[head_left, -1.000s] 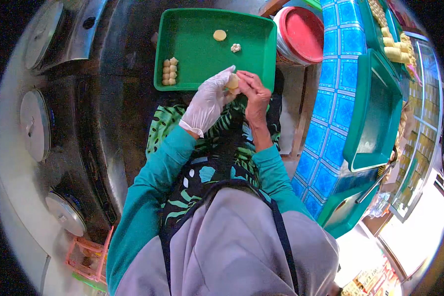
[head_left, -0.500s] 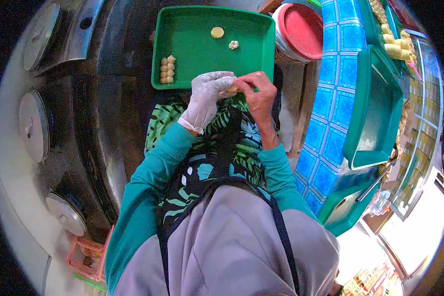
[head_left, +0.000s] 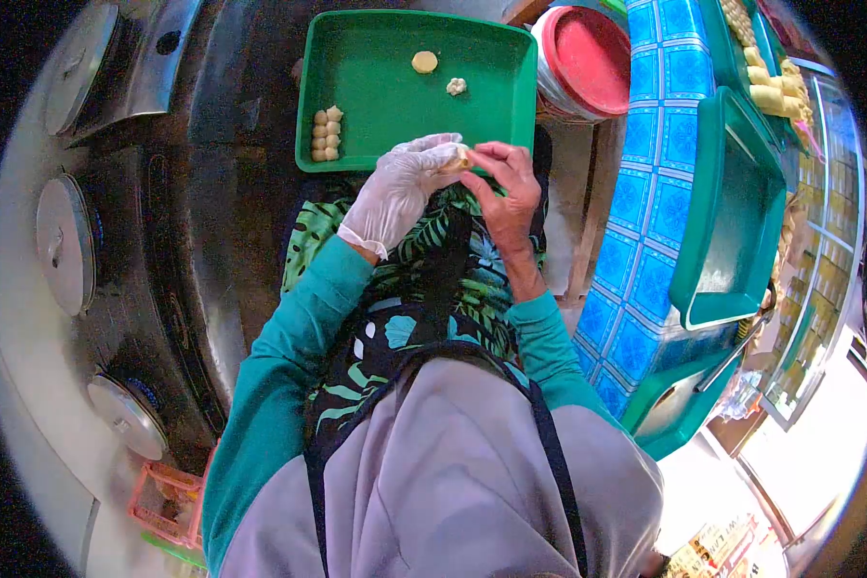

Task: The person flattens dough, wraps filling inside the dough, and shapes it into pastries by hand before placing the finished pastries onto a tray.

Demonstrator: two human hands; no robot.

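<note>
My left hand (head_left: 405, 183), in a thin white glove, is closed round a small pale dough piece (head_left: 460, 160) at the near edge of the green tray (head_left: 385, 67). My bare right hand (head_left: 509, 193) meets it from the right, its thumb and fingers pinching at the piece's side; whether they grip it is hard to tell. Inside the tray, small pale balls (head_left: 326, 135) stand in two rows at the lower left. A flat round disc (head_left: 424, 63) and a little white lump (head_left: 456, 87) lie towards the upper right.
A bucket with a red lid (head_left: 592, 58) stands right of the tray. Further right, a blue tiled surface (head_left: 636, 193) holds another green tray (head_left: 732, 222) and pale rolls (head_left: 769, 96). Round metal lids (head_left: 65, 241) line the dark stove on the left.
The dough piece, upright and visible between my hands a second ago, was then mostly covered by my fingers. Now its edge shows again, and my right fingers have spread slightly.
</note>
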